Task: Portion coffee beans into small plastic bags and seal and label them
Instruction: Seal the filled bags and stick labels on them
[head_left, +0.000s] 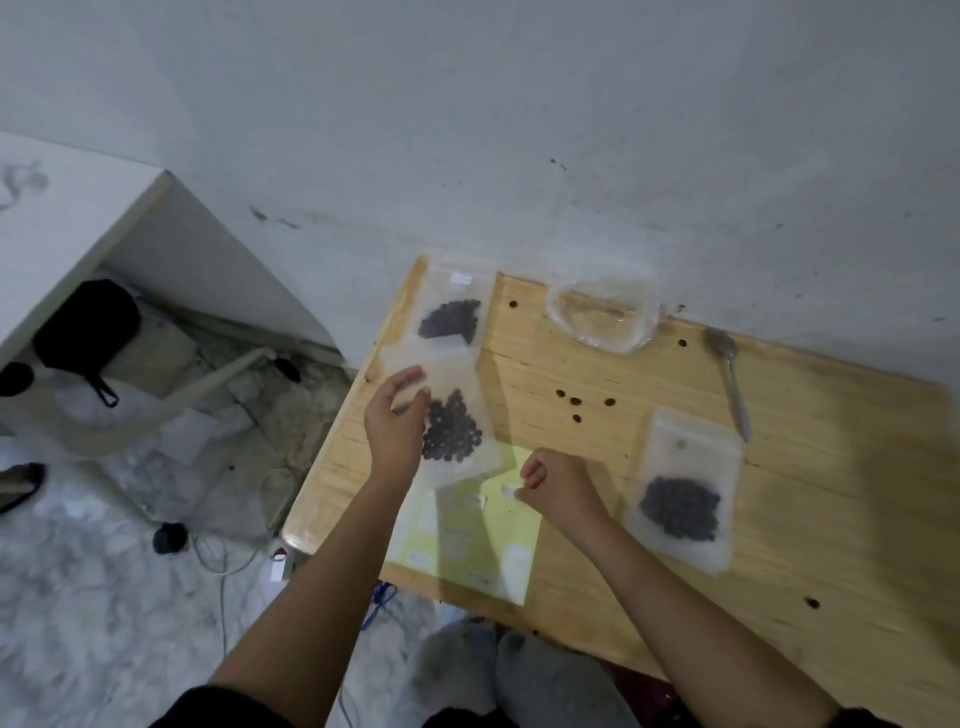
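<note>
While labelling looks to be the step in hand, the item under work is the middle bag (457, 431). It is small and clear, with dark coffee beans pooled in its lower half. It sits tilted at the left of the worktop (805, 493), its lower corner over the label sheet (514, 551).

- Left grip (397, 410): thumb and fingers curled onto the bag's upper left part, pinching the film.
- Right grip (556, 480): closed almost to a fist, fingertips pinching a small white label (510, 491) just over the sheet (whether it is fully peeled cannot be told).
- Label sheet: pale yellow-green, at the near edge between the forearms.
- Far bag (449, 312): holds beans, with a white label near its top, and meets the top edge of the middle bag.
- Right bag (680, 499): holds beans and lies flat, well apart from the others; no label made out.
- Loose beans (574, 402): scattered mid-worktop.
- Spoon (730, 374): lies beyond the right bag.
- Large empty bag (597, 314): against the wall.

Judgement: two bags remain unlabelled. The next move calls for bringing the label to the bare upper face of the middle bag while the left grip holds the film taut, then pressing it down without a crease. The state of the seals cannot be told.
</note>
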